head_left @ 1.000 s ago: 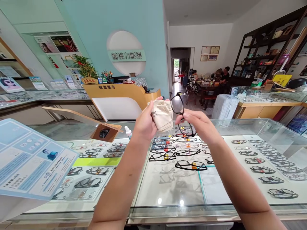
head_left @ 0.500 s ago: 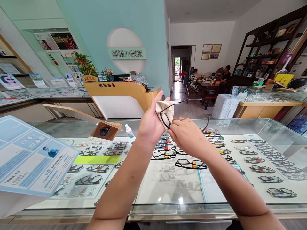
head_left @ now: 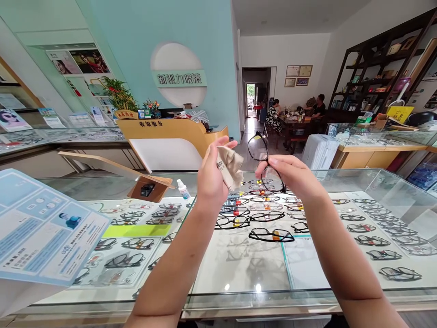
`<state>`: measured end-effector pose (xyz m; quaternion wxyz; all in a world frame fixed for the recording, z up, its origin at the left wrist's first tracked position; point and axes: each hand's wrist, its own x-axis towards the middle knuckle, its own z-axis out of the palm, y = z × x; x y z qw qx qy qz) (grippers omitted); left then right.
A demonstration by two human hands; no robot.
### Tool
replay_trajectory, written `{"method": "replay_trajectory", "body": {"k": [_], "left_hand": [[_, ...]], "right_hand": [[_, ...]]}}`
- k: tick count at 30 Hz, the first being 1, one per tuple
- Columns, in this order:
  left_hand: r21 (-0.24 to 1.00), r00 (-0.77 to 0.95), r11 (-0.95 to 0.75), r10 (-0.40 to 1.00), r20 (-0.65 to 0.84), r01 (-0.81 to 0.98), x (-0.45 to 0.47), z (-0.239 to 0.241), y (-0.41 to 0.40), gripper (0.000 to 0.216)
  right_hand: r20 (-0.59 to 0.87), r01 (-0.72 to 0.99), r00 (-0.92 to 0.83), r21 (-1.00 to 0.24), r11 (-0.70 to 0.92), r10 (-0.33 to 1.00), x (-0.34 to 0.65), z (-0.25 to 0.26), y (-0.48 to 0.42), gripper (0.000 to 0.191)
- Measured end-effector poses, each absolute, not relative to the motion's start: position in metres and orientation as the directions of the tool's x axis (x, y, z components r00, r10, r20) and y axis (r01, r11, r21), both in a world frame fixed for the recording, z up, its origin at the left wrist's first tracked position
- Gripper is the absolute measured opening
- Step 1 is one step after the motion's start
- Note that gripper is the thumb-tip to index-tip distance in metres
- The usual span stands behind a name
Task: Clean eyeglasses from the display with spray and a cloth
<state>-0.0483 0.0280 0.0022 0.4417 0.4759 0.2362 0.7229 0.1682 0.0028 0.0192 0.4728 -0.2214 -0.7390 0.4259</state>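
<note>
From here I see the right hand with its grip pinching the black eyeglasses near their middle, above the worktop — long axis steep, just right of the cloth, not touching — while the left hand holds this cloth.

A single camera, worn on the person's head, looked forward and down across the tabletop. Its wide view caught the forearms entering from the bottom edge and the hands near the centre, fairly close to the lens. The tabletop's near edge ran low in view; farther off rose the blue wall, and deepest lay the doorway, right of centre.
</note>
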Motion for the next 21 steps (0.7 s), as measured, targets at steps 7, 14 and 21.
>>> {"method": "replay_trajectory", "body": {"k": [7,14,21], "left_hand": [[0.578,-0.01,-0.81,0.58,0.815,0.097,-0.058,0.013,0.007,0.061],[0.433,0.132,-0.841,0.493,0.86,0.324,-0.062,0.019,0.001,0.072],[0.371,0.143,-0.855,0.445,0.884,0.363,-0.062,0.02,0.0,0.067]], "right_hand": [[0.438,-0.139,-0.538,-0.889,0.437,0.72,0.181,0.023,0.003,0.045],[0.411,-0.057,-0.632,-0.87,0.49,0.657,0.187,0.028,-0.001,0.046],[0.417,-0.045,-0.638,-0.86,0.509,0.648,0.187,0.03,-0.005,0.048]]}}
